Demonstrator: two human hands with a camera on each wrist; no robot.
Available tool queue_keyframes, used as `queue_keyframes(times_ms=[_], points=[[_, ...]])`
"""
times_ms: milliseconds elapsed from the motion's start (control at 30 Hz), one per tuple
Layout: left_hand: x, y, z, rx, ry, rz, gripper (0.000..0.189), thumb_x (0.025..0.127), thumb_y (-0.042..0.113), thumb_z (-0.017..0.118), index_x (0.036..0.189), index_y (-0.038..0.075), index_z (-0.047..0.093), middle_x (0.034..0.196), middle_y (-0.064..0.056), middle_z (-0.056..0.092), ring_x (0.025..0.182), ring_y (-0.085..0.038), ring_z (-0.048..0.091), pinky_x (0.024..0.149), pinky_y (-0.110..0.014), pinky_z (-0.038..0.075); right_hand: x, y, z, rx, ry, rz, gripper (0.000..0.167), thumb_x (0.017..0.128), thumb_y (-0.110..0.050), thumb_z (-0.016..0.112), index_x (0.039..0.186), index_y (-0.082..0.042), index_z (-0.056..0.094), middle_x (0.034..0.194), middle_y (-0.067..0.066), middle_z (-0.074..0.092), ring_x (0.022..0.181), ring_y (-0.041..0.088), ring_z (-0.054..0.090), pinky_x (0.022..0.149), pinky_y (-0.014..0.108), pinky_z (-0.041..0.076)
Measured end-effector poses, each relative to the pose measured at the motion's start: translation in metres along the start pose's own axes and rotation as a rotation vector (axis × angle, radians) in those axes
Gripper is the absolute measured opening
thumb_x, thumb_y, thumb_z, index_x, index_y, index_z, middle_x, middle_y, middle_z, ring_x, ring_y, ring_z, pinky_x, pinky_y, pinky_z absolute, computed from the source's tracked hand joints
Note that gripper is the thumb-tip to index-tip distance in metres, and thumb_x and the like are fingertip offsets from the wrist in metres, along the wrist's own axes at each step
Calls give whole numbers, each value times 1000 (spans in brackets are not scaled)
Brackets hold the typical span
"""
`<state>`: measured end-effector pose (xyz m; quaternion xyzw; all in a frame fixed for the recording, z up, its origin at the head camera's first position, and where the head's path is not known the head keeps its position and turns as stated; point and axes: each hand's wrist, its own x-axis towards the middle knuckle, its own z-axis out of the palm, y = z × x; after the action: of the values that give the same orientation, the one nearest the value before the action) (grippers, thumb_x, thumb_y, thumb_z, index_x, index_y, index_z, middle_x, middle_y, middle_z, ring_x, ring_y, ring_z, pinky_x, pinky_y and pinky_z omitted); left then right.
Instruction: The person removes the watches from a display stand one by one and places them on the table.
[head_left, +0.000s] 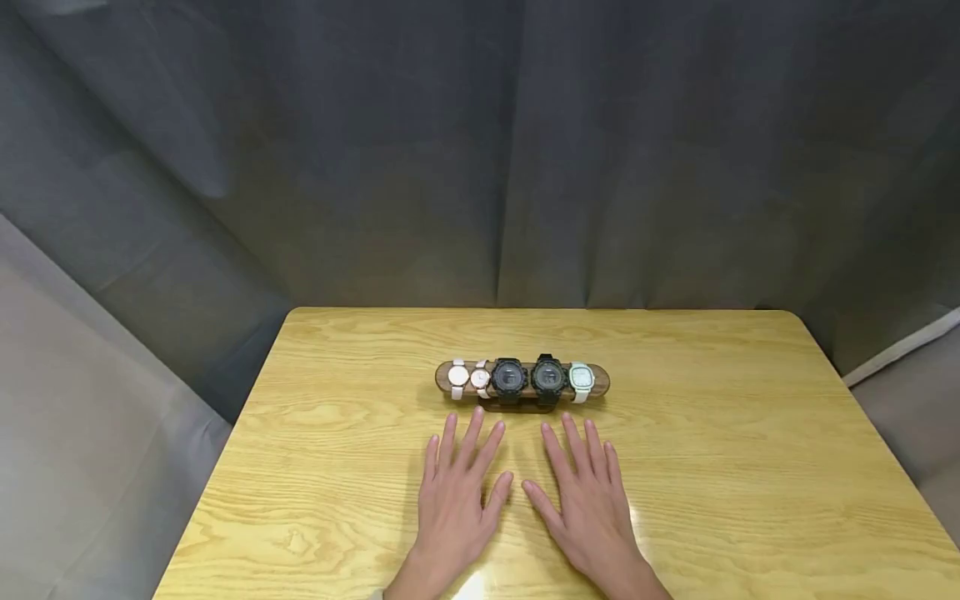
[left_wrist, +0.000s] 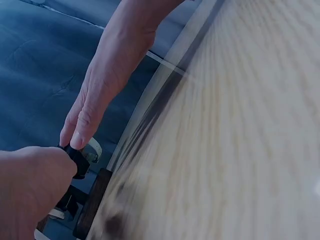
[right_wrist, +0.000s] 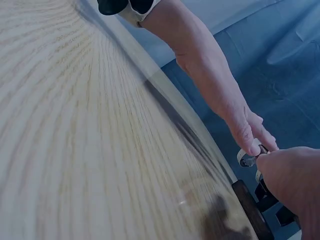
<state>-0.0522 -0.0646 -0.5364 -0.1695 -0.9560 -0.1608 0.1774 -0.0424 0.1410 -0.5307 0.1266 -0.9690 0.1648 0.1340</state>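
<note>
A wooden watch stand (head_left: 601,382) holds several watches in a row. From the left come a pale round-faced watch (head_left: 458,377), a smaller pale watch (head_left: 480,379), a chunky black watch (head_left: 509,379), a second black watch (head_left: 550,377) and a mint-green square watch (head_left: 582,377). Just in front of the stand, my left hand (head_left: 453,512) is spread with straight fingers, palm down, holding nothing. Beside it my right hand (head_left: 592,512) lies the same way, fingers spread and thumb towards the left thumb. Both wrist views show the stand's dark base (left_wrist: 94,205) beyond the hands.
The stand rests on a light wood-grain table (head_left: 300,467) with rounded back corners. Dark grey curtain (head_left: 480,167) hangs behind the table's back edge, and lighter grey fabric (head_left: 82,433) drapes at the left side.
</note>
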Motion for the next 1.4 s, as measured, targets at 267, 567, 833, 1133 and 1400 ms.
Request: queue_keyframes(times_ms=[267,567,833,1133,1400], points=[[19,-16,-4,-13,32,-6,66,107,44,51,166,25,29,175,-6,19,160,-39,14,123,-64,27,5,7,3,50,80,-20,76,100,-56,58,164,-19,36,169,19,28,155,46,22,123,67,19],[46,-40,-16,-116,67,-55,72,108,23,59,166,6,21,174,-16,15,161,-32,9,128,-53,24,21,21,3,138,249,-20,64,98,-45,64,153,-13,53,133,23,51,115,46,45,95,58,37],[65,-62,-22,-244,-12,-156,71,106,14,60,163,-4,22,170,-20,19,159,-33,18,126,-48,25,40,39,8,246,364,-47,65,92,-32,69,149,-3,55,109,21,54,92,35,41,78,41,30],[77,-78,-26,-368,-73,-177,70,102,17,66,160,-3,33,167,-21,30,153,-38,33,120,-49,37,59,58,10,316,417,-66,65,89,-25,69,146,2,54,98,20,50,86,31,35,75,36,25],[93,-91,-23,-510,-144,-193,67,99,20,69,158,3,42,160,-21,43,150,-36,40,123,-47,35,72,72,9,359,424,-32,61,89,-19,73,143,0,57,95,16,50,87,30,36,75,38,24]])
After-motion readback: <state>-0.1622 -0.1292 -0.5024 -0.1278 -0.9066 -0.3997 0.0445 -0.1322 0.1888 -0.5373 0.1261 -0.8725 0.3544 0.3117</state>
